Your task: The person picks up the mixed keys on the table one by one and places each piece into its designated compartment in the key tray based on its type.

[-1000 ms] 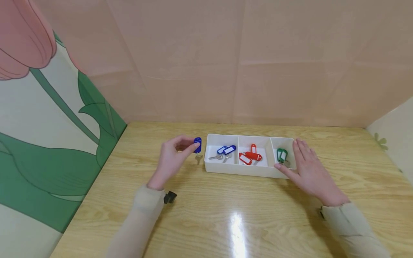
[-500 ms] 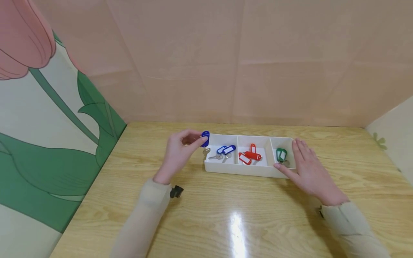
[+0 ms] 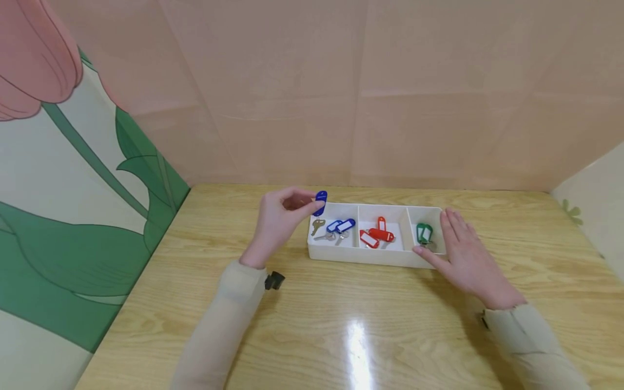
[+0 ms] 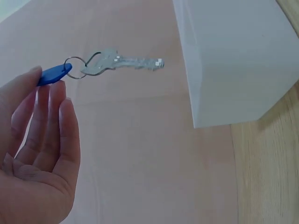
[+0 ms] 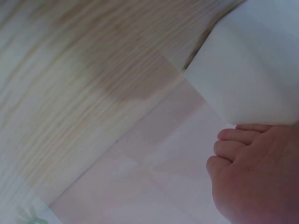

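Note:
My left hand (image 3: 279, 219) pinches a blue key tag (image 3: 320, 203) between thumb and fingers, above the left end of a white tray (image 3: 370, 255). From the tag's ring hangs a key (image 4: 124, 61), seen in full in the left wrist view. Two blue-tagged keys (image 3: 341, 226) lie in the tray's left compartment. Red key tags (image 3: 380, 235) fill part of the middle one, and green key tags (image 3: 424, 233) lie in the right one. My right hand (image 3: 465, 259) rests against the tray's right end, fingers straight, thumb at the front rim.
The tray stands on a wood-grain table (image 3: 302, 325). Behind it rises a pinkish backdrop (image 3: 361, 108). A wall covering with a printed flower (image 3: 97, 216) borders the table's left side.
My left hand has moved right and away from me, carrying the blue-tagged key from beside the tray to above its left compartment. The right hand and tray have stayed practically still.

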The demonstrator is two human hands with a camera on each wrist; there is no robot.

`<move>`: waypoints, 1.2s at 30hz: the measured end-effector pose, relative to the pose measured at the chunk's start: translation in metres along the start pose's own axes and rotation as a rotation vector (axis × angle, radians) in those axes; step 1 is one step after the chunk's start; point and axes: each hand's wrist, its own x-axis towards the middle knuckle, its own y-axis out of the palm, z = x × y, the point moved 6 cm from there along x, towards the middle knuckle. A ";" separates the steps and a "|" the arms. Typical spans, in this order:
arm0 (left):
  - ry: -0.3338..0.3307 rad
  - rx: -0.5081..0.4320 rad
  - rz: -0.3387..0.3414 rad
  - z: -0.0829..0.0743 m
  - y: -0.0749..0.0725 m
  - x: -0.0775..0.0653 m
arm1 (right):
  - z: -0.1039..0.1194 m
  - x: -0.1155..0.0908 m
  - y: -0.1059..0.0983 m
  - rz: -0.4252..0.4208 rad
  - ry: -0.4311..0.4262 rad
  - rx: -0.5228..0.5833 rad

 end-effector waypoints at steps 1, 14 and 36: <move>0.002 -0.006 -0.002 -0.001 0.000 0.001 | 0.000 0.000 0.000 0.000 0.000 -0.001; 0.028 -0.065 0.017 -0.005 0.008 0.011 | 0.000 0.001 0.000 -0.003 0.002 0.002; -0.045 0.015 0.007 0.024 0.020 0.018 | -0.002 0.001 0.000 -0.009 0.003 -0.002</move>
